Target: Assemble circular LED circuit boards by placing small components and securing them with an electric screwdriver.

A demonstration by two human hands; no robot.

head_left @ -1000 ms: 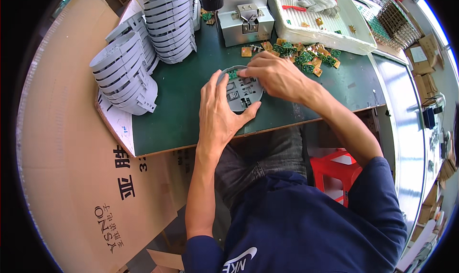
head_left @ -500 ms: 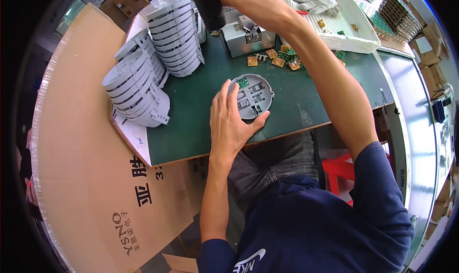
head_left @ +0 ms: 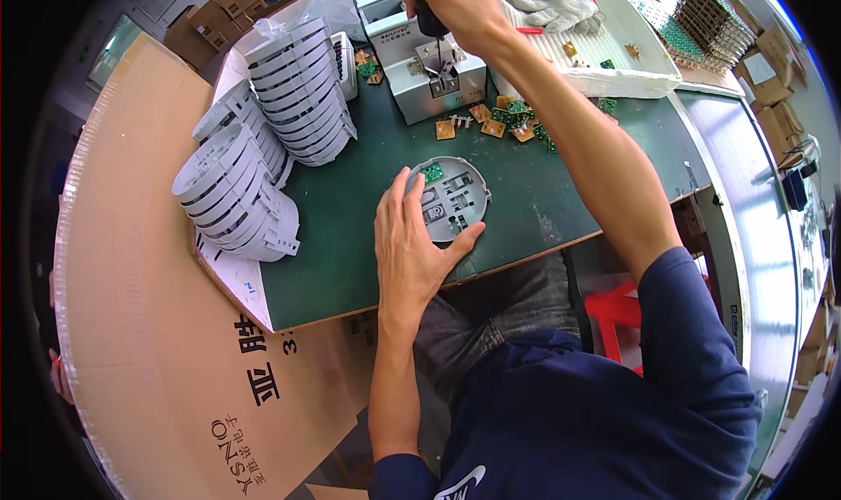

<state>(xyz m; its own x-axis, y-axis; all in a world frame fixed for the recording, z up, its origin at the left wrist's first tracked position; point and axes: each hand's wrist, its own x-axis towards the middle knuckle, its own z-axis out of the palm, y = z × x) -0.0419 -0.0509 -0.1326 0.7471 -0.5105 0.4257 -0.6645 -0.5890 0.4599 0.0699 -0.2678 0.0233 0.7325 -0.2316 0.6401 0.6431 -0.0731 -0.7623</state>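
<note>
My left hand (head_left: pixel 406 248) grips a round grey plastic housing (head_left: pixel 477 204) by its left and lower rim, thumb at the near side, on the green table. A small green circuit board (head_left: pixel 433 174) sits inside the housing near its far-left edge; the rest of the floor shows rectangular cutouts. Farther off, my right hand (head_left: pixel 460 7) is closed around a black screwdriver (head_left: pixel 429 21), pointing down. Its thin bit reaches the top slot of a silver screw feeder (head_left: pixel 420 99); whether a screw is on the tip is too small to tell.
Stacked grey housings (head_left: pixel 302 92) stand at the left. Small orange and green circuit boards (head_left: pixel 492 128) lie scattered right of the feeder. A white foam tray (head_left: pixel 631 70) holds a grey cloth glove (head_left: pixel 547 5). Large cardboard (head_left: pixel 131 281) flanks the table's left side.
My right hand has brought the screwdriver down and right, so its bit now meets the feeder's slot. My left hand still holds the housing. The whole view has shifted slightly.
</note>
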